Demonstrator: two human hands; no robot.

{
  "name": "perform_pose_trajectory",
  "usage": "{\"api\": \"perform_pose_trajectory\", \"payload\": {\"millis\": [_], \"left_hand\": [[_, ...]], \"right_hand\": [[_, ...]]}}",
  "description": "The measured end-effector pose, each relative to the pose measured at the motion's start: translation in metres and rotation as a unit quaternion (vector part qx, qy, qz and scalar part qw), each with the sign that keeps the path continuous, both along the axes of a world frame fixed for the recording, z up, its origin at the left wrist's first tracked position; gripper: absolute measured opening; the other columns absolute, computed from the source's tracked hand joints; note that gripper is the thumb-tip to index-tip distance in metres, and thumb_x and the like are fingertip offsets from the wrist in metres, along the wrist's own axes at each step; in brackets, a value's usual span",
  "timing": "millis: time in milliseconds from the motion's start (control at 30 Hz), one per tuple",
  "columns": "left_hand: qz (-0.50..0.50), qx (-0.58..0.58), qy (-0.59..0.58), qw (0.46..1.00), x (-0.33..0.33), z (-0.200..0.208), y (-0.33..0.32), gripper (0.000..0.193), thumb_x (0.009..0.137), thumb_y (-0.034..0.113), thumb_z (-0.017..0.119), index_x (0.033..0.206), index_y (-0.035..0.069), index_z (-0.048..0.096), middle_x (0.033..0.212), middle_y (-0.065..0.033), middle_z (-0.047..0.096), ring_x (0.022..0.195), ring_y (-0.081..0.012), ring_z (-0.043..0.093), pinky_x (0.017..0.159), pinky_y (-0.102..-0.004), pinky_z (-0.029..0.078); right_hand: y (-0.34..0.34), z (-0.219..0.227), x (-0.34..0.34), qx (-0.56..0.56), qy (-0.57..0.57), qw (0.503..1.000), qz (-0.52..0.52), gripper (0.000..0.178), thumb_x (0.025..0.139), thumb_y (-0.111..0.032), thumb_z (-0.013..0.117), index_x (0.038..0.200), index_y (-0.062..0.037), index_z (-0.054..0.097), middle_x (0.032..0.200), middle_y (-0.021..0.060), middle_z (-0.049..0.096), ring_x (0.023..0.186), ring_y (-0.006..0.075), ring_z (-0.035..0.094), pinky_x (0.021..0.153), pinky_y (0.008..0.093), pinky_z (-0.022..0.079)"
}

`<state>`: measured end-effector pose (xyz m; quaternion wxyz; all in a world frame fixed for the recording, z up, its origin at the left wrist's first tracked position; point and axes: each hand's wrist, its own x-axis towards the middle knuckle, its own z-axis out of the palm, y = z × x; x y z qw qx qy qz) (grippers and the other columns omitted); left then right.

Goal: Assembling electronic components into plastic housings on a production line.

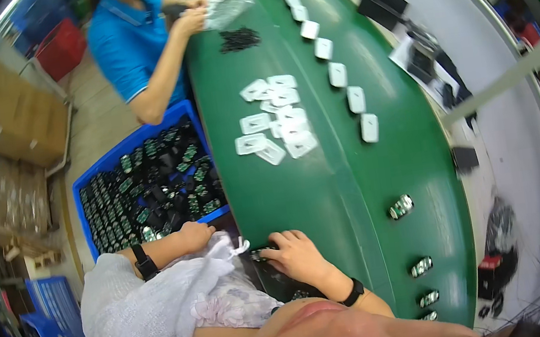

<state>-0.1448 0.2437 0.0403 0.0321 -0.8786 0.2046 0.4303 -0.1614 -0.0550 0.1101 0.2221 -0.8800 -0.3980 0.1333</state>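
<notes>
circuit board (258, 254): partly behind right hand (293, 254) | co-worker (124, 48): cut by top edge

The table (327, 188) down the middle is plain green. At lower centre the board (262, 254) is dark with pale flecks; the modules (400, 206) at lower right mix green, black and silver. White covers (291, 121) at centre carry small dark marks. The bin (189, 111) at centre left is blue, the strips (239, 39) at upper centre black, the crate (62, 49) at upper left red, the cartons (17, 110) below it brown. The blouse (217, 308) is whitish with pink-grey flowers.
</notes>
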Motion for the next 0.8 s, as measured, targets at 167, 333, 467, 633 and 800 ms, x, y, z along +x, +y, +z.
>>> {"api": "perform_pose_trajectory", "payload": {"millis": [167, 333, 467, 633, 800], "left_hand": [[0.353, -0.338, -0.001, 0.872, -0.012, 0.004, 0.029, 0.022, 0.089, 0.007, 0.052, 0.109, 0.003, 0.062, 0.093, -0.0141, 0.070, 0.072, -0.0185, 0.069, 0.062, -0.0339, 0.056], [0.517, -0.637, -0.038, 0.570, -0.020, 0.032, 0.055, 0.026, 0.095, 0.010, 0.054, 0.117, -0.003, 0.053, 0.097, -0.0177, 0.068, 0.074, -0.0187, 0.067, 0.061, -0.0274, 0.054], [0.507, -0.691, -0.071, 0.511, -0.049, 0.053, 0.082, 0.035, 0.096, 0.009, 0.052, 0.128, -0.003, 0.046, 0.112, -0.0210, 0.065, 0.085, -0.0186, 0.067, 0.072, -0.0261, 0.053], [0.490, -0.718, -0.063, 0.491, -0.094, 0.061, 0.105, 0.037, 0.094, 0.002, 0.050, 0.130, -0.003, 0.044, 0.113, -0.0241, 0.063, 0.090, -0.0230, 0.067, 0.075, -0.0283, 0.055], [0.480, -0.739, -0.060, 0.469, -0.130, 0.060, 0.112, 0.039, 0.095, 0.004, 0.051, 0.132, -0.003, 0.041, 0.115, -0.0243, 0.063, 0.088, -0.0226, 0.068, 0.073, -0.0277, 0.055]], "right_hand": [[-0.014, -0.002, 0.002, 0.042, -0.007, 0.999, 0.002, 0.030, 0.075, -0.009, 0.064, 0.103, -0.0196, 0.068, 0.101, 0.0086, 0.059, 0.096, 0.0287, 0.057, 0.081, 0.0391, 0.046], [-0.007, 0.007, 0.010, 0.012, 0.003, 1.000, 0.016, 0.034, 0.075, -0.004, 0.064, 0.107, -0.0138, 0.067, 0.109, 0.0129, 0.060, 0.099, 0.0346, 0.057, 0.084, 0.0421, 0.047], [0.013, 0.049, 0.001, -0.043, -0.153, 0.982, -0.099, 0.035, 0.076, -0.004, 0.065, 0.111, -0.0084, 0.063, 0.111, 0.0125, 0.060, 0.098, 0.0329, 0.058, 0.083, 0.0411, 0.046], [0.079, 0.095, -0.016, -0.057, -0.237, 0.967, -0.073, 0.025, 0.080, -0.008, 0.066, 0.105, -0.0095, 0.065, 0.102, 0.0061, 0.062, 0.090, 0.0261, 0.058, 0.076, 0.0378, 0.045], [0.167, 0.094, -0.043, 0.048, -0.251, 0.967, -0.003, 0.017, 0.080, -0.012, 0.067, 0.097, -0.0105, 0.066, 0.091, 0.0025, 0.063, 0.083, 0.0231, 0.060, 0.072, 0.0354, 0.048]]}}
